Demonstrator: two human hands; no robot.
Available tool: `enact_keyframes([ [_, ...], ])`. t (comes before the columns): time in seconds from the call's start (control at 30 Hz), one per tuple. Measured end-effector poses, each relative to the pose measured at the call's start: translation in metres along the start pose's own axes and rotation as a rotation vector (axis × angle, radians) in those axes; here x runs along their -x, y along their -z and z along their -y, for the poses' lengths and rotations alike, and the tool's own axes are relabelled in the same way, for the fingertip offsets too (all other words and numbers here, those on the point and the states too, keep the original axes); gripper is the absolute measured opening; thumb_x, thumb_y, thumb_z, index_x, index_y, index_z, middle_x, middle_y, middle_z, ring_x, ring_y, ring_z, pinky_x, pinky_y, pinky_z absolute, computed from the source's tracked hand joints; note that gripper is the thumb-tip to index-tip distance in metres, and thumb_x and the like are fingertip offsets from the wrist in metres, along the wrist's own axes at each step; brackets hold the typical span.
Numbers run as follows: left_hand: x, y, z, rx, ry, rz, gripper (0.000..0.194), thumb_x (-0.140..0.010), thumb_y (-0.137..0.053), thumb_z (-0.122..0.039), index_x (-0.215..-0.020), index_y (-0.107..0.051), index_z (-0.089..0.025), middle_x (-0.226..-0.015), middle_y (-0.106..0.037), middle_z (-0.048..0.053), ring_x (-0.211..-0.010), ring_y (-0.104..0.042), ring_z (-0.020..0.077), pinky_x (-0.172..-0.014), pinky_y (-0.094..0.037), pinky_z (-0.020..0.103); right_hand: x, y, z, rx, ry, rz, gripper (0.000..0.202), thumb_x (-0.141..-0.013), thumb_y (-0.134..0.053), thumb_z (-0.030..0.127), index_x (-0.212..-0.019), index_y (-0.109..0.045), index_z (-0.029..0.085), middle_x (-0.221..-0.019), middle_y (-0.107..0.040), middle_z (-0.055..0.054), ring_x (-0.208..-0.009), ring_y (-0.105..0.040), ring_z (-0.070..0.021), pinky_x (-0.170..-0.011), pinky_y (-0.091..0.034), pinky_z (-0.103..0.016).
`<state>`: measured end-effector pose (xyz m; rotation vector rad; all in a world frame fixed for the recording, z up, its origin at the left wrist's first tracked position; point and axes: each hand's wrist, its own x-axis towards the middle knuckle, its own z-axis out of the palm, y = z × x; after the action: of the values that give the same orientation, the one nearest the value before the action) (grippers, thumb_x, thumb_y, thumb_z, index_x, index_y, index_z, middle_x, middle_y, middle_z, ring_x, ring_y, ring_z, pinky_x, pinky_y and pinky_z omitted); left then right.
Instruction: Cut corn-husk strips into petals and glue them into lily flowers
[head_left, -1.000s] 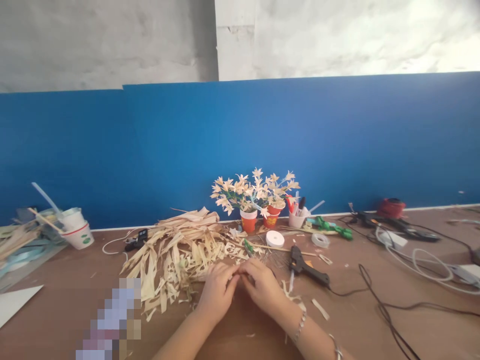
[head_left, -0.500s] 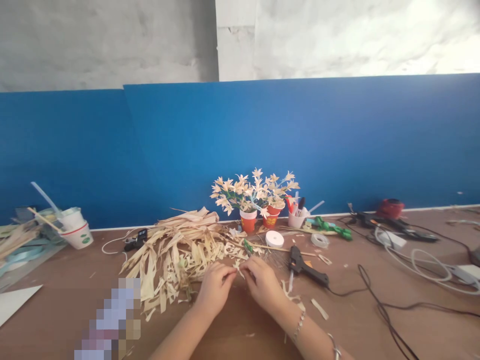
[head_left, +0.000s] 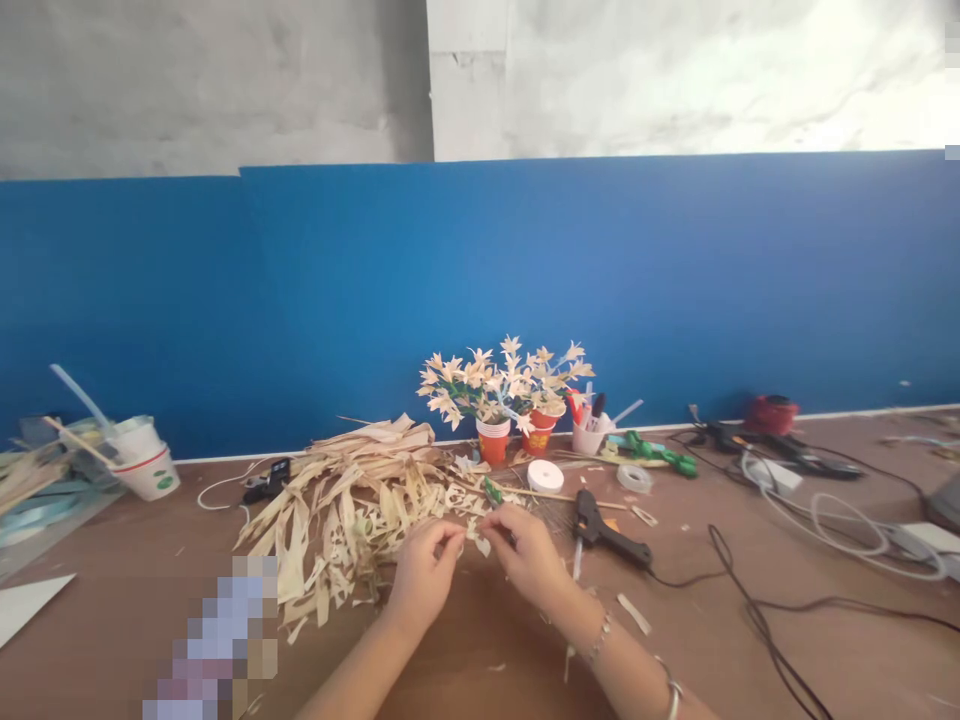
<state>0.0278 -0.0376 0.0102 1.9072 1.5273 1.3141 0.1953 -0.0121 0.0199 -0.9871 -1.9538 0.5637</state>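
My left hand (head_left: 429, 570) is closed in a pinch, thumb against forefinger; what its fingertips hold is too small to make out. Just to its right, my right hand (head_left: 529, 555) pinches at a small pale husk piece (head_left: 482, 545), with a narrow gap between the two hands. A spread heap of dried corn husks (head_left: 360, 490) lies beside and beyond the left hand. Past the fingertips stand red and white paper cups (head_left: 493, 445) filled with pale star-shaped flowers (head_left: 480, 375). A black glue gun (head_left: 611, 535) rests right of the right hand.
A white tape roll (head_left: 545, 476), a clear tape roll (head_left: 635, 479) and a cup of tools (head_left: 589, 438) sit toward the back. Black cables (head_left: 739, 580) cross the right side. White cups (head_left: 148, 470) stand left. A blue partition (head_left: 525, 250) borders the table.
My hands have drawn slightly apart, widening the gap between the fingertips. The whole view has shifted a little, so objects appear slightly further left.
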Motion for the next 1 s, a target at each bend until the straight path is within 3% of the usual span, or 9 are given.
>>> enact_keyframes([
  [0.1,0.0,-0.002,0.004,0.153,0.078,-0.007,0.02,-0.081,-0.053,-0.032,-0.074,-0.066,-0.019,-0.07,-0.064,0.003,-0.072,-0.057,0.0192,-0.071,-0.041,0.029,-0.001,-0.001,0.001,-0.071,-0.112,0.02,0.013,-0.08,-0.051,0.017,-0.074,-0.062,0.017,-0.071,-0.061,-0.003,-0.066,-0.054,-0.0153,-0.063,-0.041,-0.025],
  [0.23,0.001,-0.005,0.008,0.457,0.286,-0.006,0.023,-0.077,-0.058,-0.039,-0.079,-0.066,-0.017,-0.073,-0.065,0.002,-0.067,-0.056,0.0157,-0.063,-0.041,0.024,0.0,-0.008,-0.003,-0.242,-0.23,0.127,0.01,-0.075,-0.054,0.02,-0.071,-0.062,0.016,-0.068,-0.061,-0.002,-0.064,-0.053,-0.0147,-0.061,-0.04,-0.024],
  [0.5,0.001,-0.005,0.001,0.955,0.506,0.134,0.028,-0.072,-0.069,-0.041,-0.075,-0.062,-0.015,-0.063,-0.055,-0.003,-0.051,-0.043,0.0048,-0.046,-0.029,0.016,-0.001,-0.009,-0.005,-0.525,-0.394,0.255,0.02,-0.069,-0.064,0.036,-0.067,-0.063,0.016,-0.056,-0.056,0.002,-0.05,-0.046,-0.0102,-0.05,-0.037,-0.022],
  [0.67,-0.001,-0.005,0.002,0.953,0.569,0.138,0.037,-0.063,-0.076,-0.04,-0.086,-0.068,-0.013,-0.065,-0.06,-0.001,-0.055,-0.052,0.0062,-0.052,-0.037,0.017,-0.002,-0.011,-0.007,-0.561,-0.378,0.103,0.028,-0.071,-0.064,0.042,-0.079,-0.067,0.016,-0.065,-0.062,0.0,-0.055,-0.051,-0.0114,-0.053,-0.04,-0.023],
  [0.77,0.0,-0.007,0.002,0.901,0.528,0.176,0.045,-0.063,-0.075,-0.038,-0.1,-0.066,-0.013,-0.071,-0.066,0.003,-0.063,-0.058,0.011,-0.057,-0.042,0.021,-0.001,-0.014,-0.005,-0.521,-0.321,0.099,0.025,-0.075,-0.062,0.04,-0.074,-0.068,0.015,-0.068,-0.065,-0.002,-0.063,-0.056,-0.0142,-0.062,-0.043,-0.025],
  [0.87,0.0,-0.011,0.004,0.839,0.474,0.203,0.055,-0.066,-0.074,-0.037,-0.114,-0.06,-0.013,-0.072,-0.068,0.003,-0.067,-0.061,0.0138,-0.061,-0.044,0.024,0.002,-0.017,-0.002,-0.455,-0.322,0.102,0.018,-0.074,-0.063,0.033,-0.077,-0.069,0.016,-0.07,-0.067,-0.003,-0.064,-0.057,-0.0153,-0.061,-0.044,-0.025],
  [1.0,0.001,-0.016,0.008,0.775,0.443,0.228,0.061,-0.066,-0.072,-0.037,-0.119,-0.055,-0.013,-0.069,-0.067,0.001,-0.067,-0.062,0.0157,-0.061,-0.047,0.026,0.004,-0.017,0.001,-0.313,-0.198,0.057,0.011,-0.075,-0.061,0.026,-0.075,-0.069,0.018,-0.078,-0.065,-0.004,-0.072,-0.058,-0.0162,-0.065,-0.043,-0.025],
])
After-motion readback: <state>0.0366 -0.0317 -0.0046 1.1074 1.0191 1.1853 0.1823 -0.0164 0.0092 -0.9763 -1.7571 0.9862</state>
